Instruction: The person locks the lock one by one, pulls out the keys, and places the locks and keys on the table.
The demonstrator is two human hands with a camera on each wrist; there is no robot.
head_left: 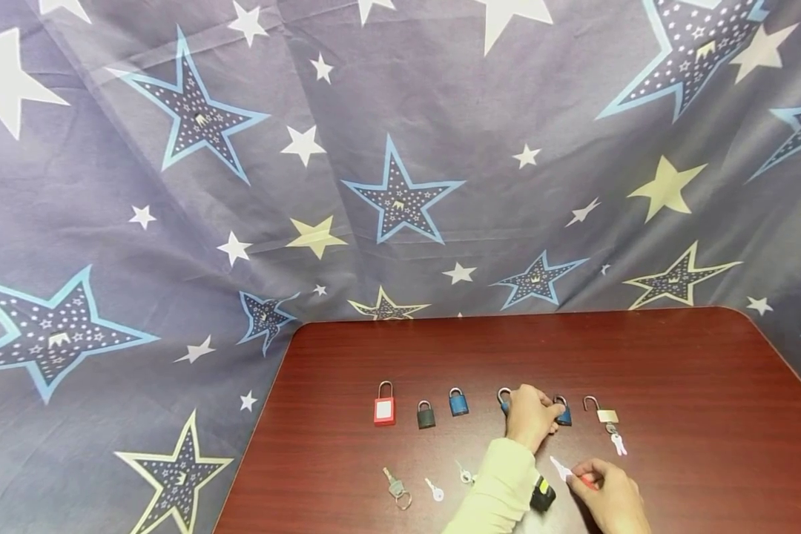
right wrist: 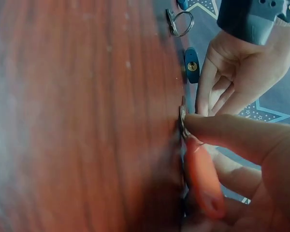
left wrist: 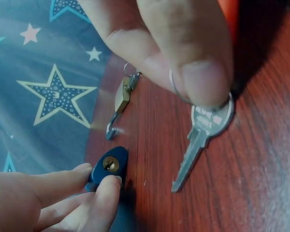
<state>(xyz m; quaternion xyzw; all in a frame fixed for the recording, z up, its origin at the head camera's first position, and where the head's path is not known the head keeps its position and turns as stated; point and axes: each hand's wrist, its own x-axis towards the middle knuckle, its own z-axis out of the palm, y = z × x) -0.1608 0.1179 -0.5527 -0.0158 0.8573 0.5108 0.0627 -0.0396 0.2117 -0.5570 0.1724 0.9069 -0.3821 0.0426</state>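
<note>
My left hand (head_left: 530,417) is out over the row of padlocks on the red-brown table (head_left: 674,356), its fingers curled round the small blue padlock (left wrist: 109,165) just right of it. In the left wrist view my fingertips (left wrist: 106,191) pinch the lock body from both sides, with the brass keyhole facing back toward me. It sits far of my right hand, between another blue lock with its hoop showing at the left edge of my hand (head_left: 503,397) and the brass padlock (head_left: 603,412) to the right, which lies with its hoop swung open and keys on a ring beside it.

My right hand (head_left: 607,493) is nearer to me, thumb and forefinger closed on the head of a silver key (left wrist: 203,140); the blade points toward the lock but is well apart from the keyhole. An orange tag (right wrist: 203,179) hangs with it under my palm.

I'd judge the lock small but solid, a stiff little lump with smooth painted sides that could skate on the polished wood, so gripping its flat flanks low down seems the right hold. The key is thin, light and rigid; the flat head is the only sensible place to pinch it.

Further left stand a red padlock (head_left: 384,404), a black one (head_left: 426,415) and another blue one (head_left: 458,402), with loose keys (head_left: 397,488) nearer me
</note>
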